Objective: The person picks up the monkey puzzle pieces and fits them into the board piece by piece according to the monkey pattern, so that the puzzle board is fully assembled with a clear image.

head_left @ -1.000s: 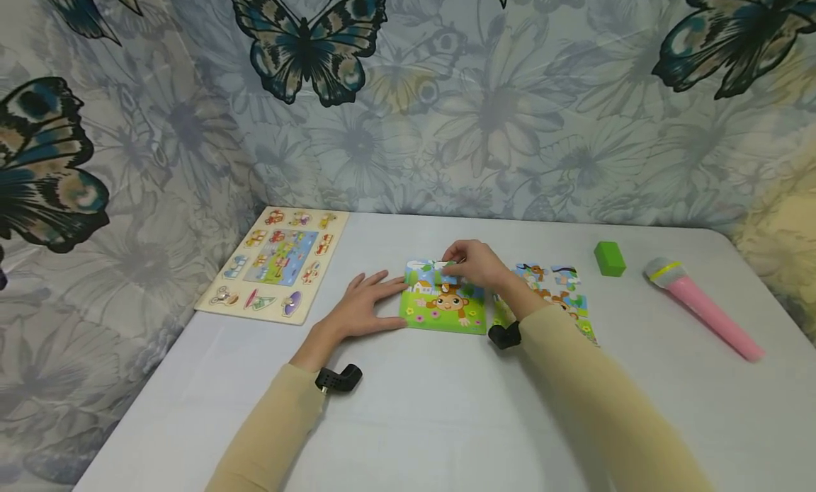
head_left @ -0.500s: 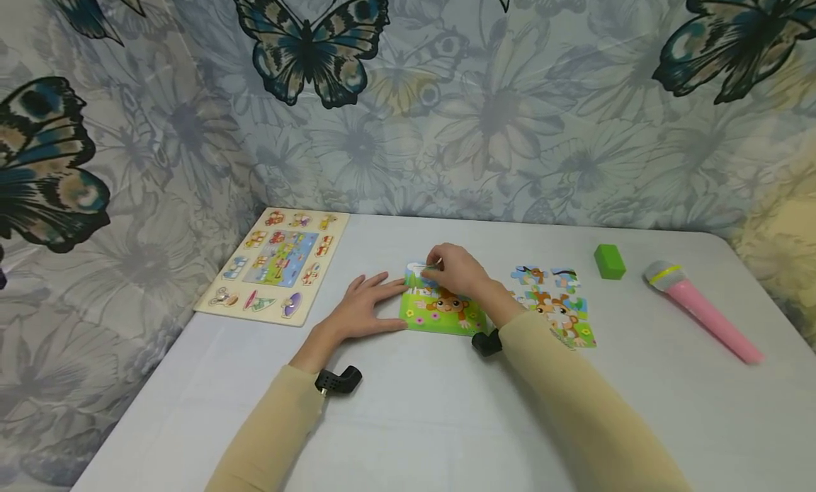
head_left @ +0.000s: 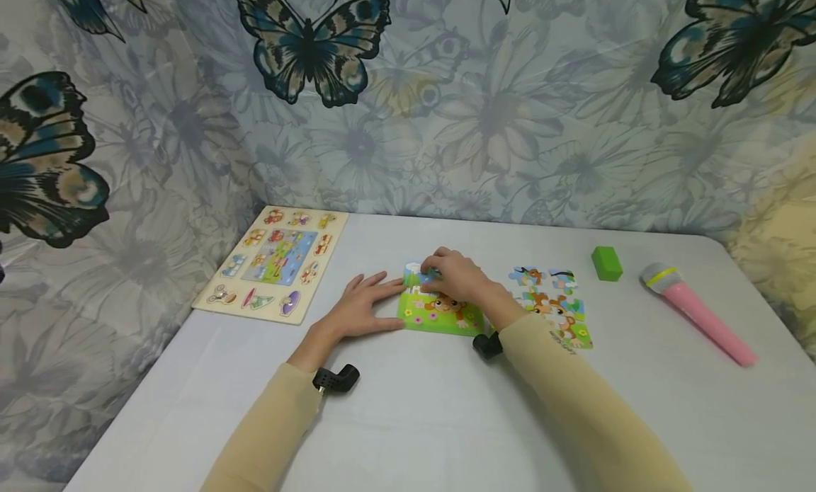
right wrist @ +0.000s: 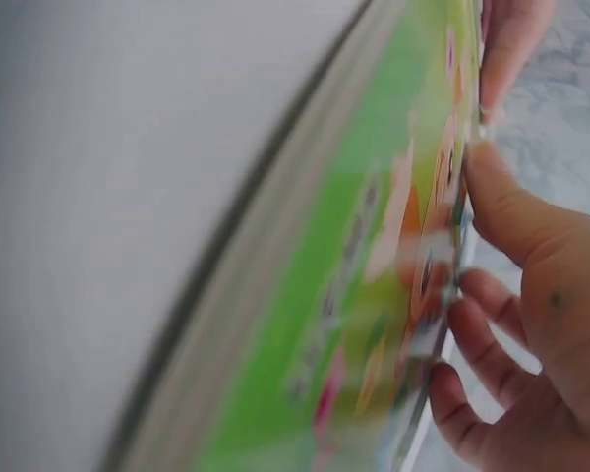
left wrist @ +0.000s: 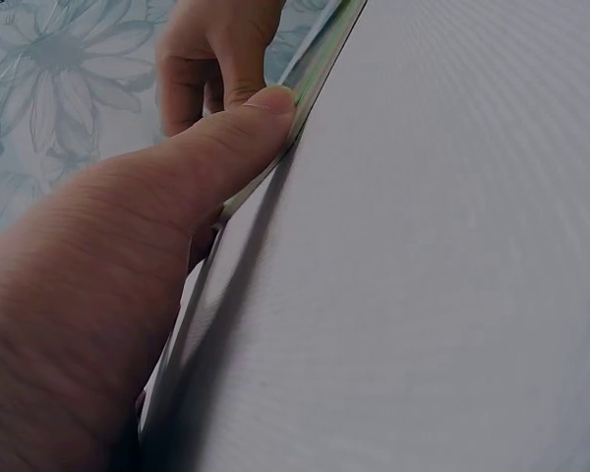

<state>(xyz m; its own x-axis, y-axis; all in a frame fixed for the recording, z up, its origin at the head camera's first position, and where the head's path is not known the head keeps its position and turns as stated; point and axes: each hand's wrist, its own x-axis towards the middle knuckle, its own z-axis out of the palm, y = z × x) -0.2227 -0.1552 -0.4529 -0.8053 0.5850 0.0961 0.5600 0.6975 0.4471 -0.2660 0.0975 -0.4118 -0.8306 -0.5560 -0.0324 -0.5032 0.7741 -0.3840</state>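
Observation:
My left hand (head_left: 360, 311) lies with fingers spread at the left edge of a small monkey jigsaw puzzle (head_left: 440, 322). In the left wrist view its thumb (left wrist: 246, 123) touches the puzzle's edge. My right hand (head_left: 455, 276) is over the puzzle's upper left part. Its thumb and fingertips rest apart on the surface, as the right wrist view shows, with thumb (right wrist: 501, 202) and fingers (right wrist: 487, 344) slightly bent. No piece stands up between them; the hand hides part of the picture. Right of the puzzle lie several jigsaw pieces (head_left: 557, 311) with monkey pictures.
A wooden picture board (head_left: 264, 265) lies at the table's back left. A green block (head_left: 607, 263) and a pink toy microphone (head_left: 701, 315) are on the right. Flowered cloth (head_left: 497, 124) with butterflies hangs behind the white table (head_left: 408, 421).
My right hand has moved left across the puzzle with a piece, then lowered. Its thumb and fingers are now spread on the surface. The left hand stays in place.

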